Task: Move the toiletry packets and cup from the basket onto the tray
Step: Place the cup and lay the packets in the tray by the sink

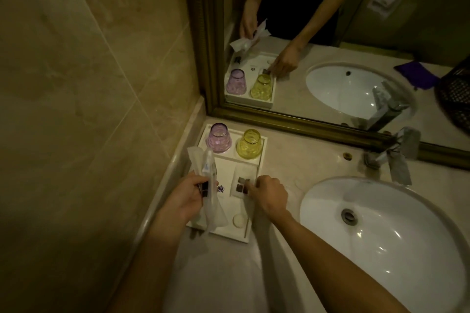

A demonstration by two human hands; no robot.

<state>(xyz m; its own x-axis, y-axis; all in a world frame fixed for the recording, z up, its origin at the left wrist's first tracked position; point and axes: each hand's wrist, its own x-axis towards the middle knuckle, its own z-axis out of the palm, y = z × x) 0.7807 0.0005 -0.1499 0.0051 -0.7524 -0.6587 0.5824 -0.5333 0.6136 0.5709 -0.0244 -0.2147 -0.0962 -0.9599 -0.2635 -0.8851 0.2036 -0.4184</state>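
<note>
Left hand [189, 194] grips clear packets [207, 173] over the tray's [255, 157] left edge. Right hand [269, 194] pinches a small packet [241, 183] at its right edge; bare worktop [292, 157] beyond. Cups [218, 138] stand far end.

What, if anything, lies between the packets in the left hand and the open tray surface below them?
Nothing visible. The left hand holds the clear packets directly over the white tray; the two upturned cups stand at the tray's far end, and the right hand works on a small packet alongside.
</note>
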